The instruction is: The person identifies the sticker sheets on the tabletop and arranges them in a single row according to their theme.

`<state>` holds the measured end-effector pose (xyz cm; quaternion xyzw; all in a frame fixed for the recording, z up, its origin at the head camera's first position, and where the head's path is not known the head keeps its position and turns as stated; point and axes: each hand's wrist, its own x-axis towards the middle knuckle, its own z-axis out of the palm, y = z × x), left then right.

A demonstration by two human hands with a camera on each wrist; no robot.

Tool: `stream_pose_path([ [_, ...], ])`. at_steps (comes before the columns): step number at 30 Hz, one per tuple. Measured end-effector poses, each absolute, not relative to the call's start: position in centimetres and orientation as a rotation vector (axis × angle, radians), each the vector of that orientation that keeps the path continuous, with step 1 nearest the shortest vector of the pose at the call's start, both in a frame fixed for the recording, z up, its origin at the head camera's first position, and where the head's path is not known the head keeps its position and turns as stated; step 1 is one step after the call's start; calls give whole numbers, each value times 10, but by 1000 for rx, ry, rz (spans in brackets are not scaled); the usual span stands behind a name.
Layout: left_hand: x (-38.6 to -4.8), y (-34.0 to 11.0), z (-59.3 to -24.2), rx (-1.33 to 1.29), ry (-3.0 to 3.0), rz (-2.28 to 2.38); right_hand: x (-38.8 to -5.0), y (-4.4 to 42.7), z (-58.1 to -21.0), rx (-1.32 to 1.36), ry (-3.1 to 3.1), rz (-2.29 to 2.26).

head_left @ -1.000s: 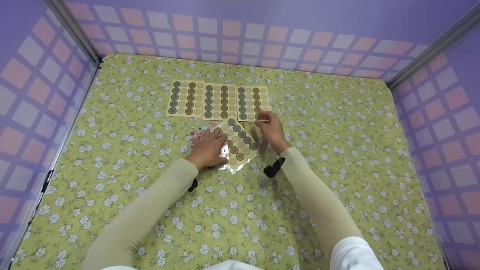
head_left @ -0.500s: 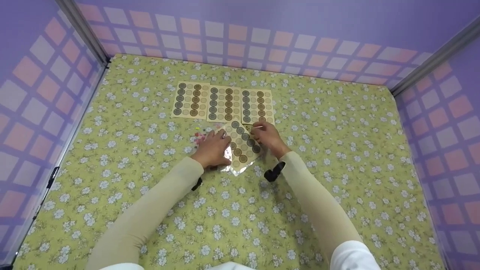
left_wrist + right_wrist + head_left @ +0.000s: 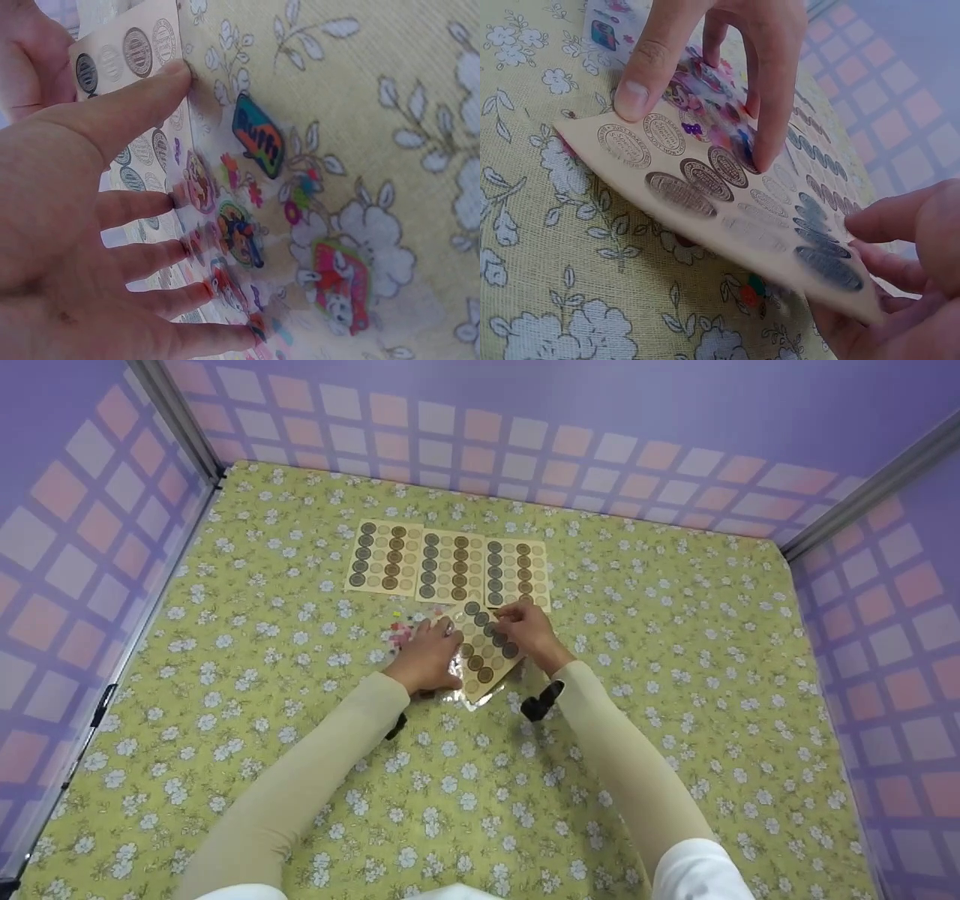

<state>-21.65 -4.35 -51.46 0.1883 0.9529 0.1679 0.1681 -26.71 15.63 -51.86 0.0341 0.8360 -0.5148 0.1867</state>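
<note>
Pink-and-white-checked purple walls (image 3: 622, 397) frame a yellow-green flowered cloth (image 3: 469, 795). On it, a rectangular cream paper sheet (image 3: 486, 648) of round prints tilts up, pinched by my right hand (image 3: 529, 631); my left hand (image 3: 427, 656), fingers spread, touches it.

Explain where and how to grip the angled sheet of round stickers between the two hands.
I'd probably pinch the sheet of round stickers by its lower-right edge, coming from the person's right, thumb above, fingers beneath. It is thin, and the right wrist view shows that edge raised off the floral cloth; the left hand is at the left side.
</note>
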Motion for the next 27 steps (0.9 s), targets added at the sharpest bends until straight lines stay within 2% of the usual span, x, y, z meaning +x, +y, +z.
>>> stream_pose_path([
  [13,-213,-43,-515,520,2677,529,-269,156,-521,64,2403,-1350],
  [27,-197,-38,-510,571,2617,466,-266,211,-504,95,2382,-1381],
])
